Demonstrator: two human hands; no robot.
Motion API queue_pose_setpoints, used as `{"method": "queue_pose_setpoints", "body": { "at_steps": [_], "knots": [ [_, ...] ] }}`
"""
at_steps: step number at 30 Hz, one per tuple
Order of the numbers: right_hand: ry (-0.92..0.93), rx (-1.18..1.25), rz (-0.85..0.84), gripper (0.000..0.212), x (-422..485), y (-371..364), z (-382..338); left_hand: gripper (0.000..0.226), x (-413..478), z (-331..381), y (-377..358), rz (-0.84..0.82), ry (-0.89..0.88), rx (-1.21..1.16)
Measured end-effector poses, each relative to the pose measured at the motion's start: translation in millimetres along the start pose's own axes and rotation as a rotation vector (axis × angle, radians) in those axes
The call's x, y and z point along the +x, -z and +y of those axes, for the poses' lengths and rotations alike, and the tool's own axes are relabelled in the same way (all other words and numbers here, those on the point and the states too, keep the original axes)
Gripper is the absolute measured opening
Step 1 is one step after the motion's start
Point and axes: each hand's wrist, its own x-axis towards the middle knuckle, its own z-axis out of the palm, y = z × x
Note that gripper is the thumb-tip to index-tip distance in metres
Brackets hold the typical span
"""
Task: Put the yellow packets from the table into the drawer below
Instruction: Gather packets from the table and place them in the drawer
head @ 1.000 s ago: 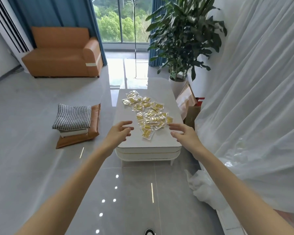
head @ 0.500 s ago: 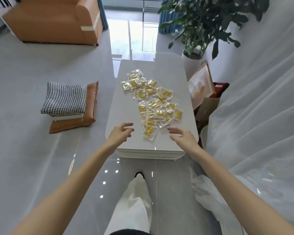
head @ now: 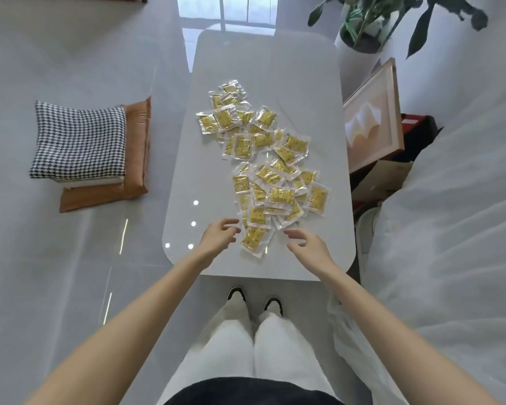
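Since the earlier frame the view has tipped down and closed in: both hands now sit over the near end of the counter, beside the yellow packets. The left hand and right hand flank the nearest packet, fingers loosely spread and curled, holding nothing. The packets trail from the counter's near end toward its middle. Bare counter lies left of the packets and beyond them; the right edge runs close beside them.
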Motion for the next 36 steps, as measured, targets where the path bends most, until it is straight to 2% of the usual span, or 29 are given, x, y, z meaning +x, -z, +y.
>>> {"method": "queue_pose_setpoints", "body": {
  "at_steps": [9,16,21,26,31,34,36],
  "knots": [
    [-0.053,-0.043,-0.024,0.038,124,1,16,0.039,103,-20,-24,0.052,0.150,-0.079],
    [0.012,-0.175,-0.019,0.048,230,-4,40,0.040,182,-36,-46,0.149,0.229,-0.162],
    [0.105,-0.367,0.015,0.059,289,-10,54,0.044,230,-47,-60,0.164,0.226,-0.208],
    [0.145,-0.662,-0.026,0.071,327,-24,78,0.049,265,-64,-80,0.184,0.256,-0.181],
    [0.213,-0.811,0.090,0.075,339,-33,95,0.059,284,-76,-101,0.277,0.305,-0.074],
    [0.211,-0.803,0.134,0.076,346,-36,95,0.049,294,-78,-109,0.370,0.320,0.026],
    [0.206,-0.782,0.148,0.075,348,-35,96,0.034,297,-77,-112,0.424,0.315,0.040]
  ]
}}
